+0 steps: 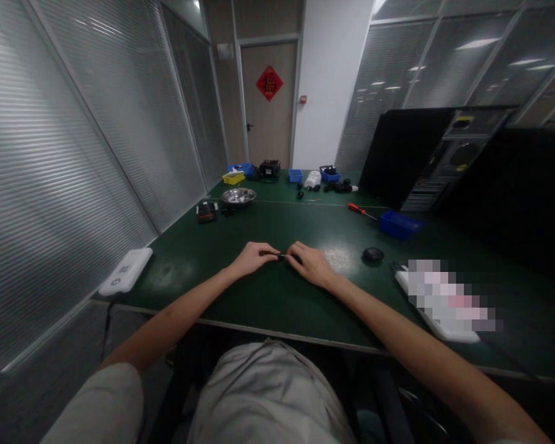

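Over the green table, both hands meet in front of my body. My left hand (pixel 253 258) pinches a small black part (pixel 281 256) between thumb and fingertips; a light, shiny bit shows at its right end. Close against that end, the fingers of my right hand (pixel 311 264) are curled and closed. Something dark shows between them, too small and covered to name. Whether the two pieces are joined, I cannot tell. To the right of my right hand lies a round black object (pixel 373 254), touched by neither hand.
A blue bin (pixel 400 224) and orange-handled screwdriver (pixel 361 211) lie at right, before a black computer case (pixel 411 154). White devices rest at the left (pixel 126 271) and right (pixel 425 311). Farther back are a metal bowl (pixel 238 197), black box (pixel 206 212) and yellow tray (pixel 234 178).
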Available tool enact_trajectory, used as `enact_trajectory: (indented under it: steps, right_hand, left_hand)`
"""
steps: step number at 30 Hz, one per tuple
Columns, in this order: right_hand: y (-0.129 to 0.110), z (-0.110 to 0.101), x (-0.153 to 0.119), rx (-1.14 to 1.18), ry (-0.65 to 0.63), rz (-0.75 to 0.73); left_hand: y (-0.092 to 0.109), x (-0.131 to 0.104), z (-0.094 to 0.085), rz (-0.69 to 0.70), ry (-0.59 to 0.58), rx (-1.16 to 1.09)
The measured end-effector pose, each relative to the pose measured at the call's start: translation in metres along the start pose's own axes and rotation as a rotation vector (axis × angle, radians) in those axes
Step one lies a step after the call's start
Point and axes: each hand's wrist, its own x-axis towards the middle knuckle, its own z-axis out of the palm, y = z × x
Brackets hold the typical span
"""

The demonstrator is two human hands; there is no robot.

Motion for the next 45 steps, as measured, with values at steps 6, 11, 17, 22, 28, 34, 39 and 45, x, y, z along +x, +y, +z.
enact_trajectory:
  steps: [6,11,17,22,28,34,39,45]
  right_hand:
    - [-0.003,-0.001,-0.001,-0.066,-0.027,-0.040]
    - [-0.008,-0.001,0.000,-0.062,-0.027,-0.058]
    - [-0.008,-0.002,0.000,-0.059,-0.055,-0.040]
    - [-0.006,-0.001,0.000,-0.063,-0.066,-0.039]
    - [-0.006,0.000,0.000,-0.080,-0.059,-0.030]
    - [-0.004,0.001,-0.001,-0.064,-0.016,-0.017]
    - [-0.005,-0.001,-0.002,-0.040,0.013,-0.012]
    - [-0.016,-0.015,0.000,-0.037,0.023,0.013]
  left_hand:
    - [0.008,-0.001,0.002,0.095,-0.044,0.066]
    - [0.015,0.000,0.006,0.143,-0.067,0.070]
    - [0.020,-0.001,0.006,0.139,-0.059,0.074]
    - [0.017,0.000,0.006,0.116,0.011,0.083]
    - [-0.001,0.008,0.002,0.134,0.018,0.269]
    - [0.002,0.003,-0.002,0.111,-0.014,0.277]
    - [0.015,-0.002,0.003,0.184,-0.073,0.191]
    - [0.007,-0.001,-0.002,0.098,-0.033,0.242]
